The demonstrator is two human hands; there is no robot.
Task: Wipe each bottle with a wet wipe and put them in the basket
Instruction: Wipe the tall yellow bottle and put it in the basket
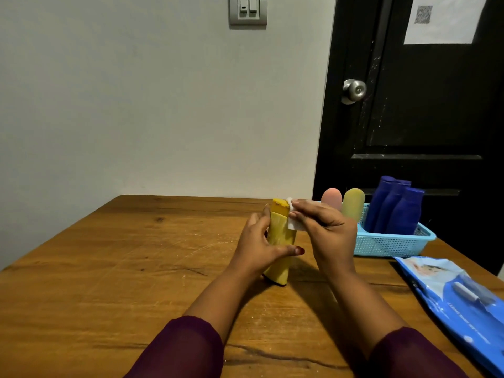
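A yellow bottle stands slightly tilted on the wooden table, cap up. My left hand grips its body from the left, thumb across the front. My right hand pinches a white wet wipe against the bottle's upper right side near the cap. To the right sits a light blue basket holding a pink bottle, a pale yellow bottle and three dark blue bottles.
A blue pack of wet wipes lies at the table's right edge, in front of the basket. A grey wall stands behind the table and a black door with a round knob is behind the basket.
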